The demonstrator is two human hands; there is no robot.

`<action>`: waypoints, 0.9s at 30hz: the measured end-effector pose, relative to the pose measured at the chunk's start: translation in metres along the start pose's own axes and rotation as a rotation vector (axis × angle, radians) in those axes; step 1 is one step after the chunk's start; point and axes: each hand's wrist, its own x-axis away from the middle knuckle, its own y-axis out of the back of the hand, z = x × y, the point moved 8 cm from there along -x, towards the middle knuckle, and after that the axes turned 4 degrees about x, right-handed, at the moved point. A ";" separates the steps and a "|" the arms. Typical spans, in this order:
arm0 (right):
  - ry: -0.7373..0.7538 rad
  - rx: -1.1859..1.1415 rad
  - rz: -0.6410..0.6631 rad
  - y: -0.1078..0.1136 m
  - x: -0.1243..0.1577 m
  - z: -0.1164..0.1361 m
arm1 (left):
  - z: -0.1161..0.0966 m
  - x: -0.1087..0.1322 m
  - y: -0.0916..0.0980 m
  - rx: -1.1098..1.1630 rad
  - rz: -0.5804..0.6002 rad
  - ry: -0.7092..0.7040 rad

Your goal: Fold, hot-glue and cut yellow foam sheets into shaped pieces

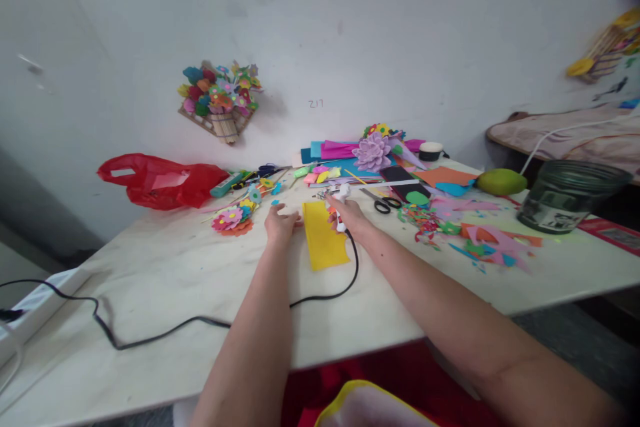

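Note:
A yellow sheet (pixel 323 243) lies on the white table between my two hands, its left edge showing a narrow fold or line. My right hand (pixel 349 212) is wrapped round a white glue gun (pixel 341 221) above the sheet's upper right part; a black cord runs down from the handle. Just left of the sheet, my left hand (pixel 281 221) rests with its fingers apart and nothing in it. Its fingertips come near the sheet's upper left edge.
Black scissors (pixel 383 205), paper scraps (pixel 493 247) and a dark glass jar (pixel 570 197) are on the right. Paper flowers (pixel 233 220) and a red bag (pixel 160 181) sit at the left. The black cord (pixel 150 341) crosses the table to a power strip (pixel 43 307).

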 end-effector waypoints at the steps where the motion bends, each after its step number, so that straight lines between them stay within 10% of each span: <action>1: 0.004 -0.002 0.000 0.000 0.000 0.000 | 0.001 0.000 0.002 0.018 -0.013 0.018; 12: -0.003 -0.012 -0.024 0.002 -0.003 -0.002 | 0.004 -0.003 0.010 0.121 -0.072 0.044; 27: 0.005 -0.012 -0.020 0.002 -0.002 -0.001 | 0.000 0.005 -0.010 0.489 0.190 0.117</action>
